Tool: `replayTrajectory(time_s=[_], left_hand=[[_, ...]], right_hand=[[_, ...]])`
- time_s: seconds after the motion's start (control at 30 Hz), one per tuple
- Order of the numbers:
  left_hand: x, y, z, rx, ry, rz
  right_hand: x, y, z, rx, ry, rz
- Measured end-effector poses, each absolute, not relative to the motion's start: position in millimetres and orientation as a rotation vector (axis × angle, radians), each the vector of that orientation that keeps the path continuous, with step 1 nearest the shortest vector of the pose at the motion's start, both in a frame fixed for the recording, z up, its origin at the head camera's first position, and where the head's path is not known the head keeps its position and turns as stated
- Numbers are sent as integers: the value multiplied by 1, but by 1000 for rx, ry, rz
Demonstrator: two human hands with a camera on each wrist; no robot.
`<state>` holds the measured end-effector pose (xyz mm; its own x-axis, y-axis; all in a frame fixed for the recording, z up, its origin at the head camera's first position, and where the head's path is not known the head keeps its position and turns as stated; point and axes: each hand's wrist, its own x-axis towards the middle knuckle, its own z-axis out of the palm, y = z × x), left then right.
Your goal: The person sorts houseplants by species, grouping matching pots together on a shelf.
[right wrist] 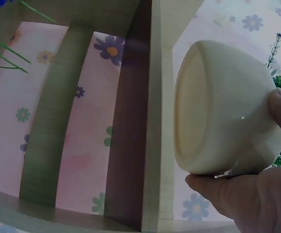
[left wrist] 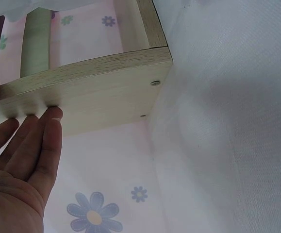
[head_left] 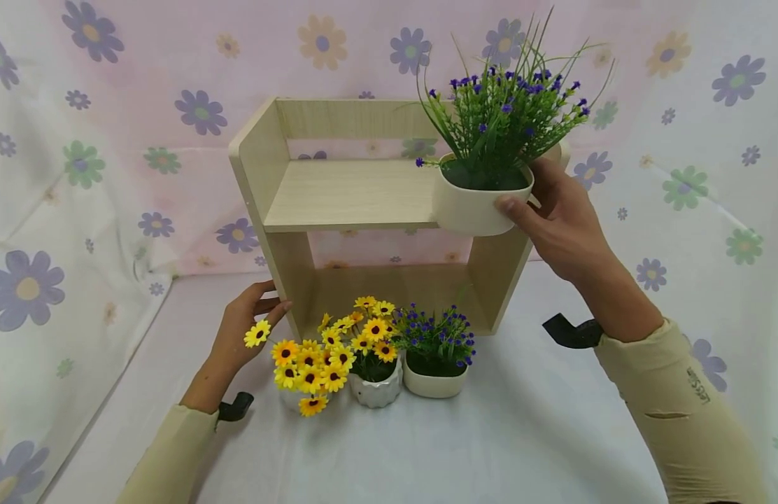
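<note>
Flower pot, oval and white, held upright in the air at the right end of the shelf, near the front edge of the middle board; base exposed in the right wrist view, apparently just off the board. Grasped in the right hand, with thumb on the front wall just under the rim and fingers partly hidden behind. Lightly pinched at the front edge of the side panel by the left hand, fingertips against the outer face.

Likely light, judging by the one-handed hold; stiff in the wall, smooth, perhaps slippery under dry fingertips. Impossible to tell plastic from ceramic, so best treated as breakable. Soft and springy on top, with purple flowers and long grass blades apt to bend or snag on the shelf. Best taken by the wall below the rim, thumb and fingers on opposite faces, never by the stems; probably top-heavy, so best kept level.

No label readable on the pot. Small dark lettering on the right sleeve, seemingly beginning "Lets", too small to read surely beyond that.
</note>
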<state>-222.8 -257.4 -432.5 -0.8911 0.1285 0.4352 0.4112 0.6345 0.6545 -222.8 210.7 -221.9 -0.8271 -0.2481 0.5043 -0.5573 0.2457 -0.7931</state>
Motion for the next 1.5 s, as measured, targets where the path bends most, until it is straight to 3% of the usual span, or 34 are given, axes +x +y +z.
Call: replayTrajectory(time_s=[0.5,1.5], left_hand=[[-221,-256,-432,-392,-2545,-1131],[-221,-259,-433,-392,-2555,-1139]], right_hand=[[-263,198,-229,501,-2295,1567],[-291,179,-227,229,-2318,1482]])
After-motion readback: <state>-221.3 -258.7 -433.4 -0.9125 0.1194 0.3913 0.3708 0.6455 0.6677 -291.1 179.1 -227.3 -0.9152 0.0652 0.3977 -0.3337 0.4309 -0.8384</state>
